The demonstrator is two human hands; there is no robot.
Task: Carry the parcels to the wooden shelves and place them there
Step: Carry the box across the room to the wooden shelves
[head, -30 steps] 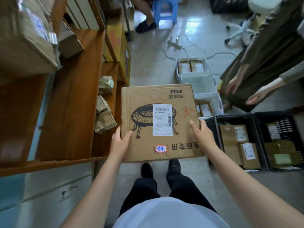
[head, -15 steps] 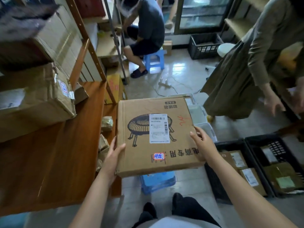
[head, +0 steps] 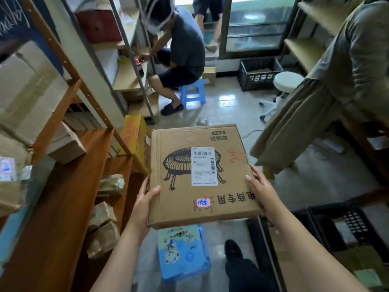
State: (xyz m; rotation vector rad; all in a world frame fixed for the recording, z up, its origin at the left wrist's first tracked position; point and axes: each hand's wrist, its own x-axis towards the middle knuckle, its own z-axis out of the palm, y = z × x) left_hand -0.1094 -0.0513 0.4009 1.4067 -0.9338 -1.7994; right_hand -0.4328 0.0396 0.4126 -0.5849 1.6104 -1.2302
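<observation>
1. Now the box (head: 200,175) is gripped at its side edges by the left hand (head: 145,199) and right hand (head: 261,190), at centre frame.
2. Carrying is judged under way.
3. Next, a swing toward the shelf (head: 69,186) at lower left is called for, clear of the small parcels (head: 105,226).

Flat parcel (head: 200,175) between both hands (beside shelves (head: 63,197))
</observation>
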